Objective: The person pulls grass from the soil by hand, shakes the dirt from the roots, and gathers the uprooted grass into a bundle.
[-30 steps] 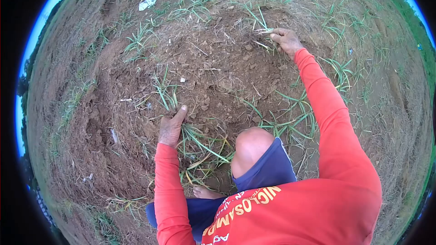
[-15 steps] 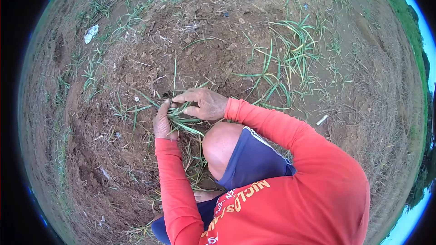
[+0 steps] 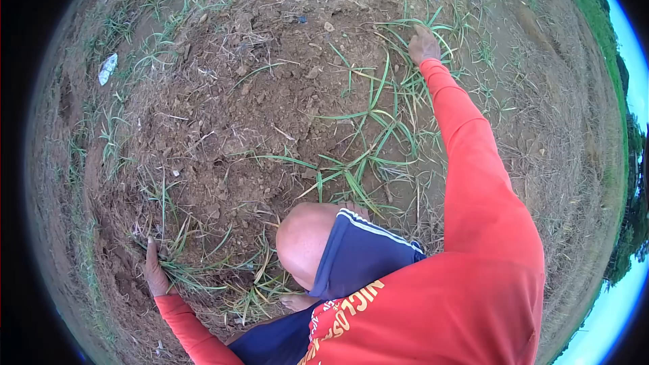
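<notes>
Far out at the upper right, my right hand (image 3: 424,45) reaches into a clump of long green and yellowing plants (image 3: 439,30); its fingers point down among the leaves and their tips are hidden. At the lower left, my left hand (image 3: 155,270) is beside a bunch of green plants (image 3: 193,274) lying on the soil, with a finger extended; whether it grips any leaves is unclear. More long-leaved plants (image 3: 372,111) spread over the brown soil between the two hands.
My bare knee (image 3: 304,240) and blue shorts (image 3: 365,257) fill the lower middle, with a foot (image 3: 297,301) below. A whitish scrap (image 3: 107,69) lies at the upper left. Loose brown soil (image 3: 230,122) with dry stalks surrounds the plants.
My hands, together at the plants before, are now wide apart. The right has reached up and right to the clump; the left has moved down and left with the green bunch.
</notes>
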The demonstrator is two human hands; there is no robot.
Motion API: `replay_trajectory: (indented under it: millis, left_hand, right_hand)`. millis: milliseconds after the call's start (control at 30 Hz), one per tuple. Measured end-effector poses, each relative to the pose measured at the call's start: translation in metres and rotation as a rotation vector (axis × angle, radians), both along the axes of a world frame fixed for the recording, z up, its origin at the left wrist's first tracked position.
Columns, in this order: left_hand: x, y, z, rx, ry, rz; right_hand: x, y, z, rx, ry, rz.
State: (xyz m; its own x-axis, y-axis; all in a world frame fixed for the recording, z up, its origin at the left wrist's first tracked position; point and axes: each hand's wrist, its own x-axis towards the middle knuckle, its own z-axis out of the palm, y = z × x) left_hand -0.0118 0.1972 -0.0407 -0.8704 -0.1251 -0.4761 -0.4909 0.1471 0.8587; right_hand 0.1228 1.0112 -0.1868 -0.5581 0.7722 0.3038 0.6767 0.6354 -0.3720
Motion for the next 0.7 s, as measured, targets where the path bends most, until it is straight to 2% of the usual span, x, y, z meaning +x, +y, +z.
replay_trajectory:
  millis: [100, 133, 167, 267, 367, 400, 500, 600, 700]
  left_hand:
    - [0.012, -0.018, -0.009, 0.076, -0.008, -0.001]
    - [0.011, -0.022, -0.014, 0.034, 0.044, 0.011]
    - [0.012, -0.026, -0.018, 0.037, 0.036, 0.083]
    - [0.024, 0.013, 0.011, 0.052, 0.011, 0.247]
    - [0.016, -0.040, -0.009, 0.136, -0.001, 0.153]
    - [0.020, -0.036, -0.005, 0.126, -0.002, 0.182]
    - [0.022, -0.016, 0.002, 0.118, -0.004, 0.224]
    - [0.014, -0.034, -0.007, 0.110, 0.012, 0.186]
    - [0.010, -0.022, -0.002, 0.125, -0.033, 0.136]
  right_hand:
    - [0.001, 0.030, 0.001, -0.087, -0.226, -0.033]
    - [0.002, 0.040, 0.001, -0.131, -0.342, 0.016]
    - [0.000, 0.045, -0.003, -0.118, -0.383, 0.012]
    - [-0.005, 0.047, 0.001, -0.097, -0.511, 0.052]
    - [-0.011, 0.053, -0.002, -0.105, -0.521, -0.123]
    - [-0.013, 0.059, 0.002, -0.180, -0.602, -0.143]
    - [-0.009, 0.079, -0.008, -0.197, -0.692, -0.154]
    - [-0.005, 0.110, -0.021, -0.167, -0.502, -0.055]
    - [-0.003, 0.110, -0.012, -0.133, -0.601, -0.037]
